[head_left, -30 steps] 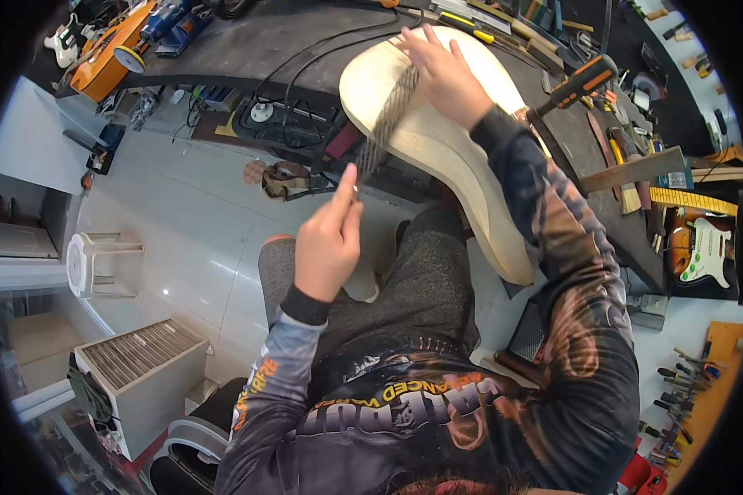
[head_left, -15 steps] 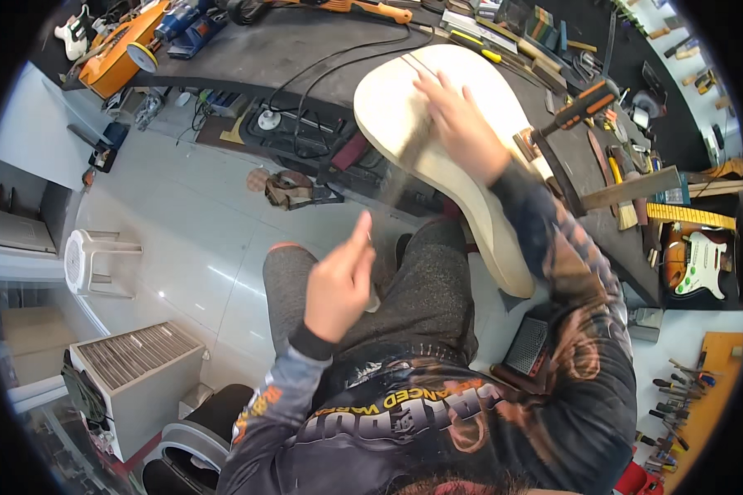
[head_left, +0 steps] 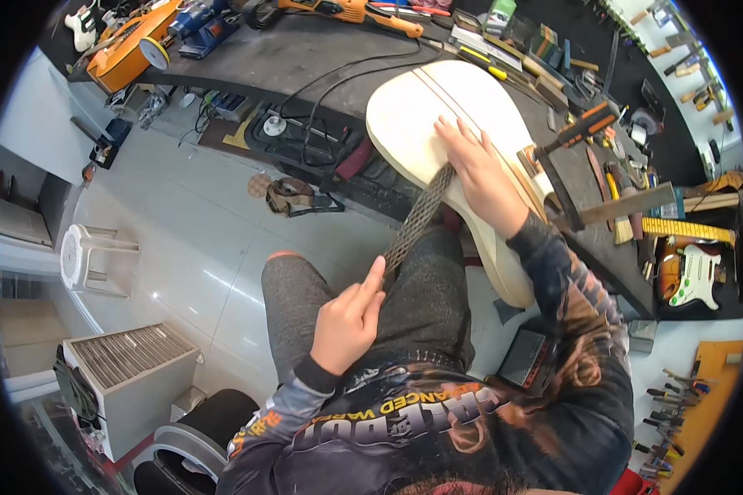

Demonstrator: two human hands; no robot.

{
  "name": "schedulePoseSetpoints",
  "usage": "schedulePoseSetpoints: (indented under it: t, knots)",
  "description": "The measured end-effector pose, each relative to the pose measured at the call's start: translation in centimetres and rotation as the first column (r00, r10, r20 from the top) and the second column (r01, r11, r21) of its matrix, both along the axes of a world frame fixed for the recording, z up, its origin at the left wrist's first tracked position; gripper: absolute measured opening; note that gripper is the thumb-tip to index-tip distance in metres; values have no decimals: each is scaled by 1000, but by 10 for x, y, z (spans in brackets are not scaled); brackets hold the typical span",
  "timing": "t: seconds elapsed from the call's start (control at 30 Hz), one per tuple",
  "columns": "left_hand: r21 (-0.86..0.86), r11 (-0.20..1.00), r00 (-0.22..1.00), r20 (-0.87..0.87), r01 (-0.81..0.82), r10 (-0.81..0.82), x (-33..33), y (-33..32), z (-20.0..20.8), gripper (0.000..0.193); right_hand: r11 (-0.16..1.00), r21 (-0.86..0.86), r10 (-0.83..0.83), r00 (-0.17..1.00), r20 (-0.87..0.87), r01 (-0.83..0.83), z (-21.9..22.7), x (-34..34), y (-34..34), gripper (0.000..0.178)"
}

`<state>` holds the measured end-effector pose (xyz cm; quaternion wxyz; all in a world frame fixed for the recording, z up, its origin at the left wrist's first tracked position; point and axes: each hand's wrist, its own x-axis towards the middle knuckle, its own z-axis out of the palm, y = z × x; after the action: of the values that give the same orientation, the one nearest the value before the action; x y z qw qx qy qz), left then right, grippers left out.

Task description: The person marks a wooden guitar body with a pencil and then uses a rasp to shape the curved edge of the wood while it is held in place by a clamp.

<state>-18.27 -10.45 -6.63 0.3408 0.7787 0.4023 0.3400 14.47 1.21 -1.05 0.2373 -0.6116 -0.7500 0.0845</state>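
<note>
My left hand [head_left: 348,320] is closed around the near end of a dark lattice saw rasp [head_left: 419,216], its index finger stretched along the tool. The rasp slants up to the edge of a pale, unfinished guitar body [head_left: 413,107]. At its far end is my right hand [head_left: 483,177], pressed against the rasp with its fingers reaching over the wood; the thumb's grip is partly hidden. A clamp [head_left: 588,124] with an orange and black handle sits on the body's right side, at the workbench edge.
The dark workbench [head_left: 338,62] carries a power tool [head_left: 363,16], a cable and many hand tools. An orange guitar [head_left: 132,49] lies at far left, a sunburst guitar [head_left: 693,272] at right. On the floor are a white stool [head_left: 78,256] and a white slatted cabinet [head_left: 132,371].
The rasp, blurred before, has come back toward me along the body's edge. My right hand has moved nearer with it, and my left hand slightly nearer. The view has shifted a little.
</note>
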Motion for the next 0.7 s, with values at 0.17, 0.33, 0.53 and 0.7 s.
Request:
schedulePoseSetpoints:
  t: [0.17, 0.33, 0.53, 0.7]
  knots:
    - [73, 997, 995, 94, -36, 29, 28, 67, 11, 63, 973, 226, 21, 996, 83, -39, 12, 9, 90, 55]
    - [72, 995, 995, 79, -67, 61, 15, 34, -1, 61, 997, 72, 34, 997, 71, -39, 5, -5, 49, 54]
    - [26, 998, 996, 74, -54, 52, 26, 54, 22, 60, 981, 184, 48, 996, 74, -61, 16, 11, 69, 58]
    - [27, 991, 985, 114, -129, 126, 30, 53, 9, 61, 988, 114, 95, 993, 63, -102, 4, 5, 89, 56]
